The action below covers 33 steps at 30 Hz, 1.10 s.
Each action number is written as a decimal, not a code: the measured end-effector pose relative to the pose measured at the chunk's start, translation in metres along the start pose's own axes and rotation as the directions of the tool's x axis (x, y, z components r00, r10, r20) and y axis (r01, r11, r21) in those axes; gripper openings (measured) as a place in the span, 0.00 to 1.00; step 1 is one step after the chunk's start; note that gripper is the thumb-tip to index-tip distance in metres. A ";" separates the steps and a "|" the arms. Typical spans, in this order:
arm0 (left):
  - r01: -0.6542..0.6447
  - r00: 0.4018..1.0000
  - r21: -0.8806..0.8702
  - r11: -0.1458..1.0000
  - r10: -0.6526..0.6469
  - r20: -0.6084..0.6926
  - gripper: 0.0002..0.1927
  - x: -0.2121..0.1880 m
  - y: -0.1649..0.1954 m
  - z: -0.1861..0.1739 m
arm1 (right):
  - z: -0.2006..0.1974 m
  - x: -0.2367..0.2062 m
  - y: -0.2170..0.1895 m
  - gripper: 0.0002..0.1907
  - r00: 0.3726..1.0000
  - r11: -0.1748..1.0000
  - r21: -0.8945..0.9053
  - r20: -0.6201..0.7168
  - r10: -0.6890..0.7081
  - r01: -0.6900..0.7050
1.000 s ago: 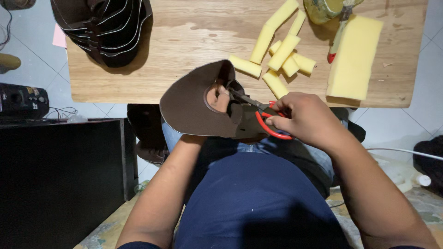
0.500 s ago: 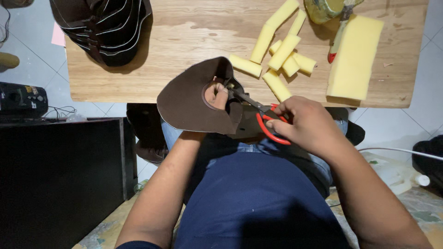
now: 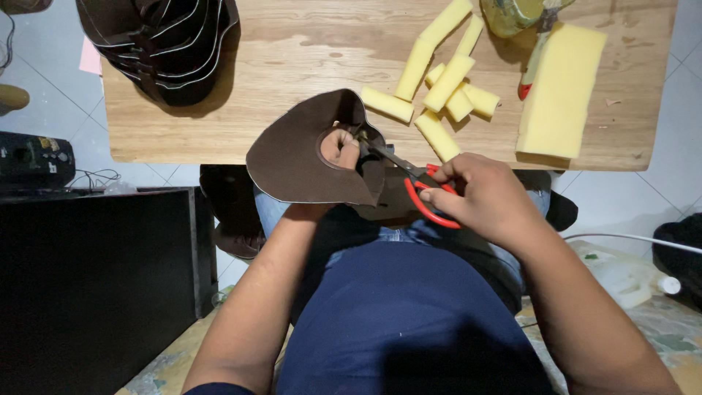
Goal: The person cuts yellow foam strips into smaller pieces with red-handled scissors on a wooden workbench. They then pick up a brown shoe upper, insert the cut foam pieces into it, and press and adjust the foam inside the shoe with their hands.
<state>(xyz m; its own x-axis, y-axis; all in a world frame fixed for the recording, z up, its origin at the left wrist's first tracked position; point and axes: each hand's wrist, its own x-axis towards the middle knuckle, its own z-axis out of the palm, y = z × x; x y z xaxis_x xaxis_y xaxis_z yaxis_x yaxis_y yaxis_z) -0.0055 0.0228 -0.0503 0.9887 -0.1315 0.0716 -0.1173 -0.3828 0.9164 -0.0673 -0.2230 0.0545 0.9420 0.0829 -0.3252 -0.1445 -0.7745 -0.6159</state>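
We are trimming the brown leather piece [image 3: 300,157], left hand [image 3: 340,148] gripping it from beneath, right hand [image 3: 482,197] closed around the red-handled scissors [image 3: 420,190]; next calls for careful snipping along the opening.

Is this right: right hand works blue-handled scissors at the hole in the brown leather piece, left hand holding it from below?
Not quite. The scissors have red handles, not blue, as the head view shows. The right hand works them at the hole in the brown leather piece, left hand holding it from below.

Left hand [image 3: 340,148] curled, mostly hidden — right hand [image 3: 479,192] clenched, knuckles up.
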 end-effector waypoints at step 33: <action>-0.241 0.956 0.287 0.927 0.277 -0.095 0.05 0.000 -0.020 0.003 | 0.048 0.026 0.057 0.14 0.991 0.910 0.391 0.060 0.123 -0.137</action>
<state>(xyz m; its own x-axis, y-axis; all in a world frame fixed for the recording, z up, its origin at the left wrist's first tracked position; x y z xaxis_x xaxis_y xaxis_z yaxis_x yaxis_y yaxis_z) -0.0033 0.0275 -0.0697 0.9215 -0.1454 0.3600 -0.3734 -0.5859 0.7193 -0.0655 -0.2345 -0.0233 0.8973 0.0242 -0.4408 -0.3787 -0.4708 -0.7968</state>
